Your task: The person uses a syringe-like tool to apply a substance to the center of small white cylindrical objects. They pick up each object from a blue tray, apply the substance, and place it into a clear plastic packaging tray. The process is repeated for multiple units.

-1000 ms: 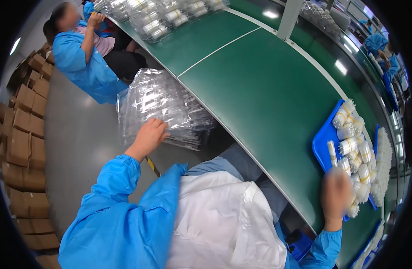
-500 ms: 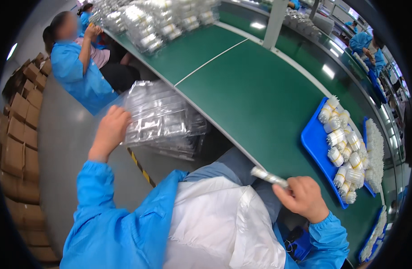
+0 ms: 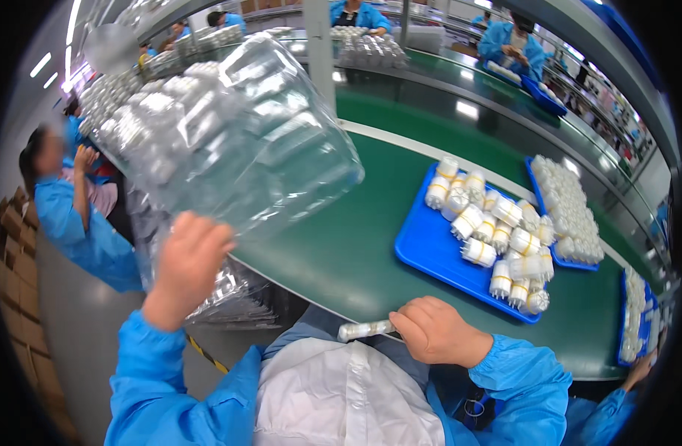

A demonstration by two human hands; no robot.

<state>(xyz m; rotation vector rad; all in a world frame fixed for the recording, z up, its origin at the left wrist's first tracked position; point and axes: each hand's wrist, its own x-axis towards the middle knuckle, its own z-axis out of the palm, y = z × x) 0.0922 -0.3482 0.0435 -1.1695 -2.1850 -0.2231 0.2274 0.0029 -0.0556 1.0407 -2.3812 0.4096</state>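
My left hand (image 3: 189, 260) is closed on the near edge of a clear plastic blister tray (image 3: 289, 149), which is tilted up over the green table. Through its moulded pockets the things behind show blurred. A slim, whitish stick-like piece (image 3: 367, 330) pokes out leftward from my right hand (image 3: 439, 331), pinched between thumb and fingers just off the table's near edge. Its exact kind does not show. To the right of the tray and beyond my right hand, a blue tray (image 3: 423, 249) holds several white bundles (image 3: 478, 251) tied with yellow bands.
More clear blister trays (image 3: 233, 297) are stacked below the table edge, beside my left forearm. Other blue trays (image 3: 579, 262) with white pieces stand at the right. A metal post (image 3: 320, 56) rises behind the green table (image 3: 341, 267). A co-worker (image 3: 77, 223) sits at the left.
My left hand has raised the blister tray from beside the table to above it. My right hand has shifted left in view with the slim piece. The view has turned rightward.
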